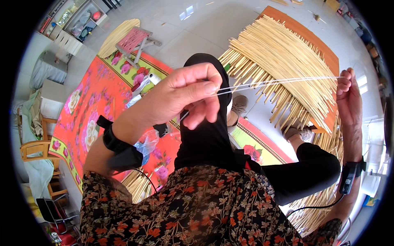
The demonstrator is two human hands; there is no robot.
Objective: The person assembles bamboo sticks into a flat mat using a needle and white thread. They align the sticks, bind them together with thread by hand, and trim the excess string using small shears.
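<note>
White thread [279,81] stretches in two or three strands between my hands, above my knee and a mat of stalks. My left hand [193,94] pinches one end between thumb and forefinger; its other fingers curl loosely below. At the far right, my raised right hand [349,96] pinches the other end with its fingertips. Beneath the thread lies the mat of pale straw-coloured stalks [283,61], laid side by side, their uneven ends sticking out toward me. An orange-brown board [328,53] bears the mat. A small dark thing shows below my left palm, too little to name.
A red floral floor mat [78,119] spreads at left, with a clear plastic bag [147,143] on it. Beyond stand a folding stool [133,41] and a round woven piece [117,37]. Loose stalks [316,205] lie at lower right. A wooden chair [39,149] stands far left.
</note>
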